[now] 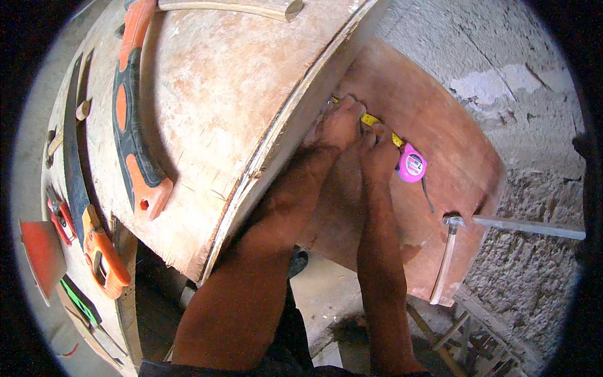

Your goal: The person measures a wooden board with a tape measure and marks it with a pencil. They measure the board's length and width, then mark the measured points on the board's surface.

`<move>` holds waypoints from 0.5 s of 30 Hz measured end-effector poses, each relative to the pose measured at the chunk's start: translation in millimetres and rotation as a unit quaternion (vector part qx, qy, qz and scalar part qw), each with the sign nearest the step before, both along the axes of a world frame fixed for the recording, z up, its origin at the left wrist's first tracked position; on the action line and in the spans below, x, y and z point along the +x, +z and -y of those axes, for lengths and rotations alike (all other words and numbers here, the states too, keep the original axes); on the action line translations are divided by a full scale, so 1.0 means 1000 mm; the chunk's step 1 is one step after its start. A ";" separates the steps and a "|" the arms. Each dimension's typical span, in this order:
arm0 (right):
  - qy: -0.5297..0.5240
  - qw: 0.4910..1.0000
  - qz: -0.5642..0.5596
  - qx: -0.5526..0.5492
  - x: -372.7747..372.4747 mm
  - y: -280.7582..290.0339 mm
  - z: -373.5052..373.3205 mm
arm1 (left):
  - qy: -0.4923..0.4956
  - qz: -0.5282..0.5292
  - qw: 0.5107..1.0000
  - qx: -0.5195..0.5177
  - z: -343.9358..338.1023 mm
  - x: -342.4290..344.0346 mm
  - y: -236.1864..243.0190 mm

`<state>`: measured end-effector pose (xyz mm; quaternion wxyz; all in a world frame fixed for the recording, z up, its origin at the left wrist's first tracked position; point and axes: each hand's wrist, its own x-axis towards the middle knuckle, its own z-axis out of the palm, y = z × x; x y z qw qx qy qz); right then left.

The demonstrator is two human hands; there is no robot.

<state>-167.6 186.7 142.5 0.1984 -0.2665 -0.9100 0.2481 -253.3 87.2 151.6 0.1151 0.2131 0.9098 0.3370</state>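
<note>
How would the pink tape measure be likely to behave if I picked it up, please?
The pink tape measure probably feels rigid, given its compact, rounded shape. Its yellow blade is drawn out, so it may flex or spring back. The dark strap looks thin and curved, so it would likely dangle loosely.

Bare forearms [384,270], dark clothing [290,352]

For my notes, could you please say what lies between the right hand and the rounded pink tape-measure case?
In the head view, a short stretch of yellow tape blade.
</note>
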 end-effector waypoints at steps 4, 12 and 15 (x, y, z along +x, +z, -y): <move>0.015 0.999 -0.040 0.026 0.001 0.000 0.000 | -0.006 -0.042 0.999 0.000 0.002 -0.003 0.003; 0.009 0.999 -0.032 0.003 -0.002 -0.002 -0.003 | 0.001 -0.080 0.996 0.028 0.002 -0.002 0.000; 0.030 0.997 -0.070 -0.004 -0.002 -0.002 -0.003 | -0.014 -0.101 0.994 0.028 0.004 -0.002 -0.004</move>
